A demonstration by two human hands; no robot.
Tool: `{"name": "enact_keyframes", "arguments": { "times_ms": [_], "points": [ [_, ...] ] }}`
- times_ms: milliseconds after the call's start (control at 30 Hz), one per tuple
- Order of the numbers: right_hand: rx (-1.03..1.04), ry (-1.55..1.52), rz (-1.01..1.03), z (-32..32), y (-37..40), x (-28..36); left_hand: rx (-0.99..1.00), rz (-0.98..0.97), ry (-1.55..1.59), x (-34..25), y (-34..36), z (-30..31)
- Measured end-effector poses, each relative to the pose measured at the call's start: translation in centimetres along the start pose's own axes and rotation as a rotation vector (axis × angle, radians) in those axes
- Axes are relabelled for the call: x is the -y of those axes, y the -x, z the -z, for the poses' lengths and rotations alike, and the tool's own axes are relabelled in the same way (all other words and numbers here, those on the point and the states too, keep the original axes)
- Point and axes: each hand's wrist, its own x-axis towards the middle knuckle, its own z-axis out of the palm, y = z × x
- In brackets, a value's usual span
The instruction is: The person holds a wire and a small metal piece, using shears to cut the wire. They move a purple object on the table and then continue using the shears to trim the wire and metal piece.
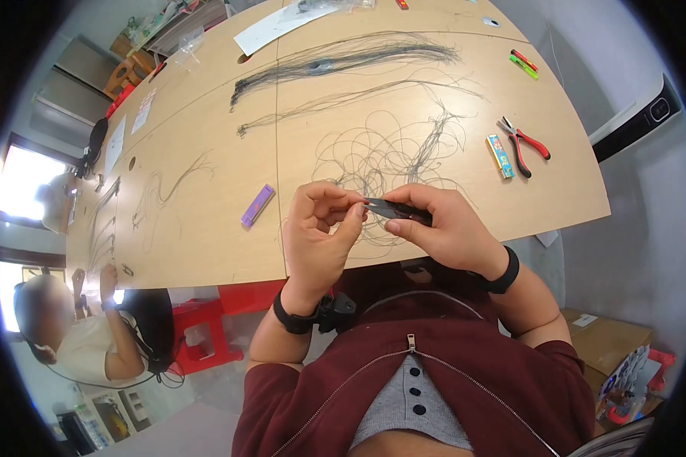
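Observation:
In my right hand is a pair of dark thread snips, with the blades pointing left. My left hand is closed in a pinch right at the snips' tips. Whatever sits between its fingertips is too small to make out. Just beyond and beneath my hands, a loose tangle of thin dark line spreads in wide loops on the table. A purple box lies to the left of my left hand.
Red-handled pliers and a small yellow-blue box lie right of the tangle. Farther back are a thick bundle of line and a thinner one. Another person sits at the left, hands at the table edge.

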Motion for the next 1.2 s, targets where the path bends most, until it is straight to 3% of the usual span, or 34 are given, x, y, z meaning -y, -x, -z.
{"name": "enact_keyframes", "arguments": {
  "times_ms": [200, 400, 900, 1200],
  "points": [
    [-0.029, 0.022, 0.027, -0.3, 0.1, -0.8, 0.007, 0.001, 0.0, -0.1, 0.2, 0.0],
    [-0.013, -0.237, -0.022, -0.3, 0.0, -1.2, -0.007, 0.05, 0.07, -0.7, 0.1, -0.1],
    [0.018, 0.018, -0.033, 0.0, 0.1, 0.4, 0.031, 0.12, 0.11, -0.6, -0.1, 0.4],
    [0.011, -0.094, -0.065, 0.2, 0.0, -0.3, 0.071, 0.102, 0.08, -0.7, -0.1, 0.6]
  ]
}}
